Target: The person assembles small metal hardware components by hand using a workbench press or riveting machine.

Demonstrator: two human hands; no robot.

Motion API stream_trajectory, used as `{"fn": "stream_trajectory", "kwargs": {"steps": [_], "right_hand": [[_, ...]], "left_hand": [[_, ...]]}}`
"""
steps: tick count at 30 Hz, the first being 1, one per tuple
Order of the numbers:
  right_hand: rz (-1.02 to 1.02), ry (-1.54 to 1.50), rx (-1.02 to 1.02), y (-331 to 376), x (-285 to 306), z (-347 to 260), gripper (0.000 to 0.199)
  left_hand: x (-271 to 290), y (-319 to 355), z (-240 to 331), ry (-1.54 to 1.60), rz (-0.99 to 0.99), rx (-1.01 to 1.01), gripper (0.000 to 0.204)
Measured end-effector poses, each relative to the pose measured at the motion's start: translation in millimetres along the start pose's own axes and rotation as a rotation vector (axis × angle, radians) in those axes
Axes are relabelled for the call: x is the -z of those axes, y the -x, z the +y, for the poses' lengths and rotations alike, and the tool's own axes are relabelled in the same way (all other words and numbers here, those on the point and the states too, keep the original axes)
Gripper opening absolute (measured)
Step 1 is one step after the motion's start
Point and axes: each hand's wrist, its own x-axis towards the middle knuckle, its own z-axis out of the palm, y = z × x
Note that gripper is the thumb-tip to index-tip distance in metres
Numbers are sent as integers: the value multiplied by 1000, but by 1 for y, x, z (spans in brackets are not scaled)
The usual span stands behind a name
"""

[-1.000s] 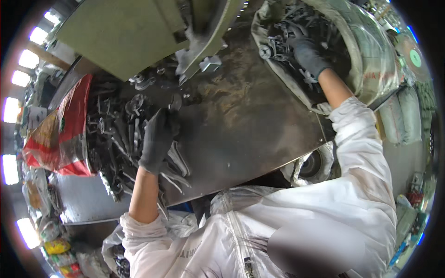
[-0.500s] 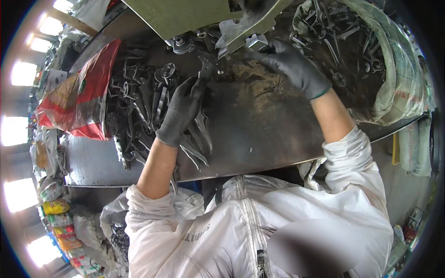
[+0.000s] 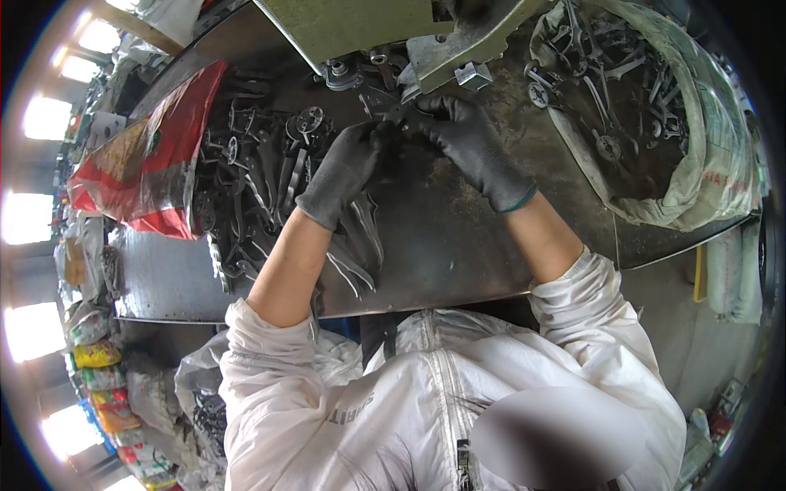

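My left hand (image 3: 348, 168), in a dark grey glove, is closed on a flat metal part (image 3: 379, 103) whose plate-like end sticks out beyond the fingers. Close beside it, my right hand (image 3: 473, 151) wears the same kind of glove. Its fingers and thumb are bent together in a pinch near the part; what lies between them is hidden. Both hands are just in front of the green machine (image 3: 368, 29), whose metal tooling (image 3: 340, 78) stands at the table's far side. A small shiny metal block (image 3: 473, 76) is beyond my right hand.
Left of my left hand lies a heap of long metal parts (image 3: 262, 172), with a red plastic sack (image 3: 155, 164) beside it. An open woven sack (image 3: 688, 192) at the right holds similar parts. Sawdust-like debris (image 3: 450, 172) is scattered on the dark metal table (image 3: 458, 262).
My right hand has moved left, from beside the woven sack to next to my left hand. My left hand has shifted slightly right with the metal part.
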Motion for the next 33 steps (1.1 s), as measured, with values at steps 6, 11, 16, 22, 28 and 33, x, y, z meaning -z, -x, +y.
{"fn": "stream_trajectory", "kwargs": {"steps": [6,11,16,22,28,33], "right_hand": [[-46,135,-203,-14,17,42,34],[12,98,-165,-4,14,30,24],[9,140,-257,-6,8,18,25],[-44,29,-184,0,-12,-3,27],[63,155,-285,11,28,24,28],[-47,107,-165,13,25,34,29]], "left_hand": [[15,-13,-2,-1178,-141,-463,25],[94,-79,-25,-739,30,-279,22],[79,-158,-168,-561,95,-93,28],[86,-194,-269,-576,205,-320,34],[72,-179,-148,-732,118,-431,34],[149,-83,-41,-418,162,-108,41]]}}
